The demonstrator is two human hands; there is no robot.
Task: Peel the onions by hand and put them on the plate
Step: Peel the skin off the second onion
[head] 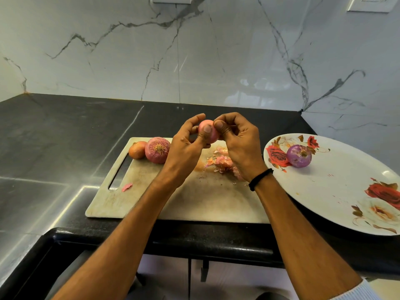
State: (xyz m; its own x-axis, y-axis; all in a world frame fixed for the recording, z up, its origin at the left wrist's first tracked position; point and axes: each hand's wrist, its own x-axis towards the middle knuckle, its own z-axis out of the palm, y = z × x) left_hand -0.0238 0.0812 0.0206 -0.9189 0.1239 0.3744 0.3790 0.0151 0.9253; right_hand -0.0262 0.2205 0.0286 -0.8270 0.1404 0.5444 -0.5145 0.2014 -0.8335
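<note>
While you've got both hands up over the cutting board (194, 204), here's how it lays out left to right. Near the board's handle slot sits a lone pink skin scrap (126, 186). At the far left corner of the board there's a small brown onion (136, 150) touching a bigger red onion (157, 150), both with skins on. Then your left hand (184, 148), fingers curled round the pink onion (208, 132), thumb pressed on its front, holding it off the board. Your right hand (240, 146) meets it from the other side, thumb and fingertips pinching at the onion's edge, probably a bit of skin, but it's too small to tell. Under that hand is a pile of peels (221, 162) on the board, and there's a black band (260, 179) on your wrist. Far right, the flowered plate (346, 191) sits on the dark counter (54, 137) just beside the board, with one peeled purple onion (299, 156) on it next to a printed rose.
</note>
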